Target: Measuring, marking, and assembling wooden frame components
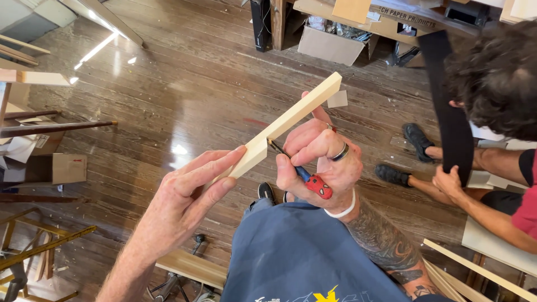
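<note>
Hands (184, 190) hold wood strip (285, 124) (co-worker (498, 112) beside).

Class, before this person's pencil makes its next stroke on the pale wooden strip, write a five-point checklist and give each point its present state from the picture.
1. Left hand steadies the wooden strip at its near end: ok, fingers lie along it.
2. Right hand grips the pencil: ok, fingers wrapped round the blue barrel.
3. Pencil tip meets the strip: ok, it touches the underside edge near the lower end.
4. Strip rests on a support: not ok, it is held in the air above the wooden floor.
5. Nearby person's hand stays apart from the strip: ok, it holds a black band off to the right.
</note>
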